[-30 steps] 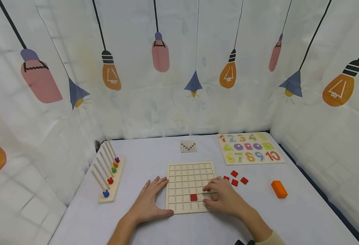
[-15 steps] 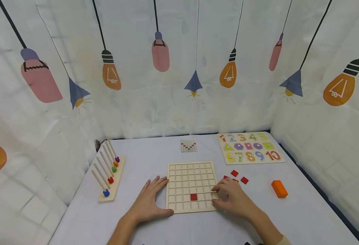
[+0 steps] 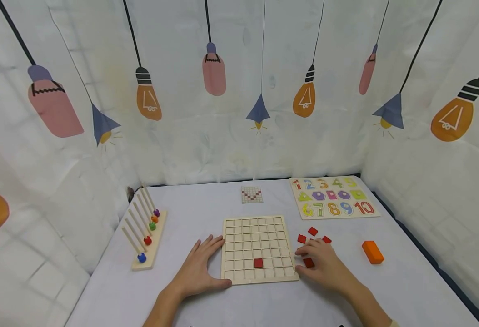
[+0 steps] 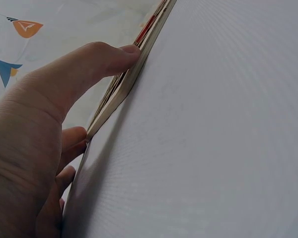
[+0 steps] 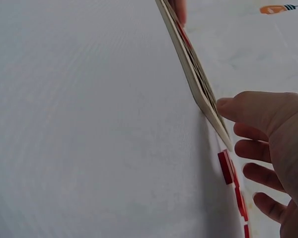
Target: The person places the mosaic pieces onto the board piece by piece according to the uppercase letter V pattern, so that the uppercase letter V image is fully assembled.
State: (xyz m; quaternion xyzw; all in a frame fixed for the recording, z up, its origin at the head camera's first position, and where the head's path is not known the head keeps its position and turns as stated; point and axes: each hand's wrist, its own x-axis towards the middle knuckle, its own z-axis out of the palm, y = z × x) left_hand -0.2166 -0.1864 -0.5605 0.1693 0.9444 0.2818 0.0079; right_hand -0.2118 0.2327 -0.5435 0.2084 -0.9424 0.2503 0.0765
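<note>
A square wooden grid board (image 3: 247,237) lies in the middle of the table in the head view. One red square tile (image 3: 258,263) sits in a cell of its second row from the front. My left hand (image 3: 202,267) rests along the board's left edge, its thumb on the near left corner. Just off the right edge is my right hand (image 3: 324,264), thumb and fingers spread apart. Between them a loose red tile (image 3: 308,262) shows on the table. The right wrist view has this red tile (image 5: 225,167) lying below the fingers. Several more red tiles (image 3: 312,231) lie beyond, partly covered.
A peg stand (image 3: 157,236) with coloured beads stands on the left. A small pattern card (image 3: 251,195) lies behind the board, and a number-and-shape puzzle (image 3: 333,197) at the back right. An orange block (image 3: 372,252) rests to the right.
My right hand has moved right, from over the board's right side to just beyond its edge, uncovering that part of the grid and a red tile. The left hand stays put.
</note>
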